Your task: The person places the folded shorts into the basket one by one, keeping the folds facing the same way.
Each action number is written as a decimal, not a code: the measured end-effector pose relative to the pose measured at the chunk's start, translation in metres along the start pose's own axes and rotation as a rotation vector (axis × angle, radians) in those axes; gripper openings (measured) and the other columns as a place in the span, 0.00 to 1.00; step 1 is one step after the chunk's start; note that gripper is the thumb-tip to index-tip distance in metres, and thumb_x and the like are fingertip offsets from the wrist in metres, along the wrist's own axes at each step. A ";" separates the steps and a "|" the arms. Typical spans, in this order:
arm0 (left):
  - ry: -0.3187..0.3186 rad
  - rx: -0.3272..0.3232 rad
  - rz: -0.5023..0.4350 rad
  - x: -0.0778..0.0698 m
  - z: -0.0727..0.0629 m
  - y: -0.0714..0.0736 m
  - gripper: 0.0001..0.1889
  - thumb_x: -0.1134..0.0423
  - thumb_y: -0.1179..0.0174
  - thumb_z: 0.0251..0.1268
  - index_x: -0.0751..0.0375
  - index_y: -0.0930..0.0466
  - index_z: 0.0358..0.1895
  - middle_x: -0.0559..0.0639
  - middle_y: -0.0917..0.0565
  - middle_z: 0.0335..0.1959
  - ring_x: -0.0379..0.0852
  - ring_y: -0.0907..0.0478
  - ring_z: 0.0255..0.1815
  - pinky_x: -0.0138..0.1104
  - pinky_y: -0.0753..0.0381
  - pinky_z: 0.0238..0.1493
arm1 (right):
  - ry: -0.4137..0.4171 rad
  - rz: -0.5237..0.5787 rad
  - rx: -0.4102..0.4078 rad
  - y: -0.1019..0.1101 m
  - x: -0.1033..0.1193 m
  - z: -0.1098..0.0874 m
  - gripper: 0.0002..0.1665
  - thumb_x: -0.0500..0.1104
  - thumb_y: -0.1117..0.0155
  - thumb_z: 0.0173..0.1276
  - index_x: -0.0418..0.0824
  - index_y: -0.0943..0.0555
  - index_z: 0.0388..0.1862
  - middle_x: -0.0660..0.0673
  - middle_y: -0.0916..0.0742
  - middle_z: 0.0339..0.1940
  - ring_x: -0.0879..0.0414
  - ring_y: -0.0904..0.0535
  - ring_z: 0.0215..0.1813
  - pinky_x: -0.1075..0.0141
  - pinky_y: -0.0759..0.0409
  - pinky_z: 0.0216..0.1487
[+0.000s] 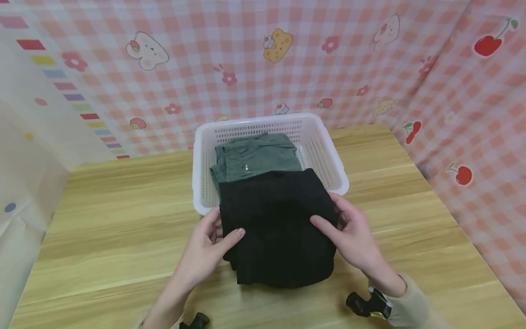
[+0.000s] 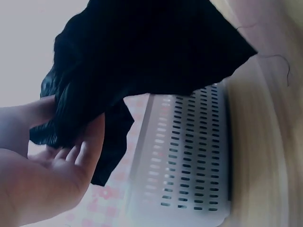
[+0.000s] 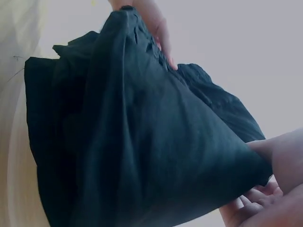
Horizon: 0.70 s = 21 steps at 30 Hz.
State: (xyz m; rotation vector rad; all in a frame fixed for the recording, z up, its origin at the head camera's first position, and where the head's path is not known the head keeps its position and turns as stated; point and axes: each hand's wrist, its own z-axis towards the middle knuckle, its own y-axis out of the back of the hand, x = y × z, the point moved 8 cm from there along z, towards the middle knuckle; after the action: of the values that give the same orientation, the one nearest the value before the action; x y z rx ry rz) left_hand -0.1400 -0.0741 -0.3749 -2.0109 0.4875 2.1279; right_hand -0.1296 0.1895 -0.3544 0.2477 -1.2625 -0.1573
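Observation:
A folded black garment [image 1: 279,228] is held up between both hands, over the near edge of a white plastic basket [image 1: 334,169]. My left hand [image 1: 207,253] grips its left side, thumb on top and fingers underneath. On the opposite side my right hand [image 1: 355,235] pinches it the same way. Gathered fabric shows along one edge of the black garment [image 3: 142,118] in the right wrist view. Inside the basket lies a folded green garment [image 1: 263,153] with a gathered waistband, partly covered by the black one.
The basket stands on a wood-grain table [image 1: 123,228] near its back edge. Behind and to the right hangs a pink checked cloth [image 1: 230,50] with cartoon prints. Black camera mounts [image 1: 363,305] sit at the wrists.

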 end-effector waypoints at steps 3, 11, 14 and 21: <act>0.016 -0.076 -0.010 0.001 0.000 0.003 0.27 0.74 0.38 0.72 0.68 0.30 0.72 0.73 0.15 0.59 0.35 0.10 0.48 0.34 0.09 0.47 | -0.020 0.016 0.004 -0.003 -0.003 0.001 0.29 0.26 0.33 0.70 0.28 0.25 0.69 0.69 0.13 0.51 0.71 0.13 0.50 0.75 0.13 0.49; 0.017 -0.185 -0.029 -0.002 -0.001 0.007 0.26 0.74 0.38 0.73 0.66 0.28 0.72 0.73 0.15 0.59 0.34 0.11 0.47 0.31 0.09 0.46 | -0.082 0.134 0.022 -0.007 -0.009 0.002 0.35 0.26 0.34 0.71 0.26 0.31 0.75 0.66 0.16 0.63 0.72 0.18 0.65 0.77 0.18 0.63; 0.024 -0.221 -0.015 -0.005 -0.002 0.010 0.24 0.73 0.38 0.73 0.65 0.26 0.70 0.67 0.12 0.56 0.34 0.11 0.47 0.30 0.10 0.46 | -0.054 0.161 0.008 -0.007 -0.008 0.006 0.35 0.24 0.34 0.69 0.25 0.30 0.74 0.66 0.15 0.62 0.71 0.17 0.64 0.75 0.15 0.60; 0.022 -0.248 0.040 -0.013 0.004 0.016 0.24 0.70 0.37 0.73 0.62 0.25 0.70 0.56 0.10 0.54 0.33 0.12 0.48 0.29 0.11 0.49 | 0.002 0.148 -0.014 -0.003 -0.001 0.024 0.34 0.21 0.33 0.66 0.24 0.27 0.72 0.65 0.13 0.60 0.71 0.15 0.61 0.74 0.12 0.53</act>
State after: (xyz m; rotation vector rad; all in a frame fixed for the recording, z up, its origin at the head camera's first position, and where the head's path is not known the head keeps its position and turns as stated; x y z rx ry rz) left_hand -0.1478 -0.0864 -0.3602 -2.1704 0.2804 2.2916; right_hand -0.1523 0.1848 -0.3493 0.1418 -1.2722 -0.0390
